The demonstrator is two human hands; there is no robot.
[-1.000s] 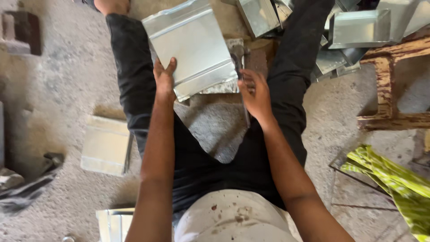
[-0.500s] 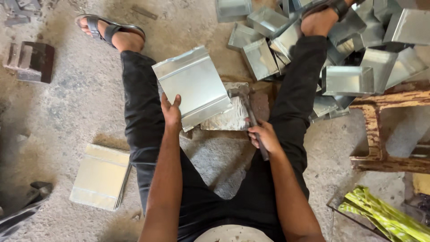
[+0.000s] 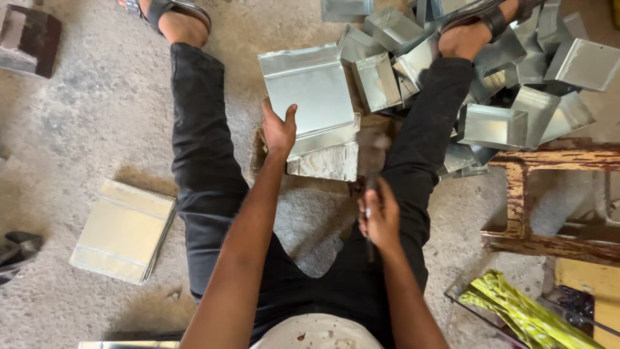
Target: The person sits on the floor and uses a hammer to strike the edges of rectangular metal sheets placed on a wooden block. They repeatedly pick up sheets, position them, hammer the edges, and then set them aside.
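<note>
One bent metal sheet [image 3: 310,97] lies on a block [image 3: 326,161] between the legs, the left hand [image 3: 279,131] clamped on its near edge. The right hand [image 3: 381,216] is wrapped around one blurred hammer [image 3: 371,152]. A dozen-odd folded metal trays [image 3: 494,126] are heaped far right; one stack of flat sheets [image 3: 123,231] sits left.

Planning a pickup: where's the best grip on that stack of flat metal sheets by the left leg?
Probably the near-right long edge of the stack of sheets: it lies flat on the floor, edges free, so fingers can slide under a corner and pinch top and bottom.
</note>
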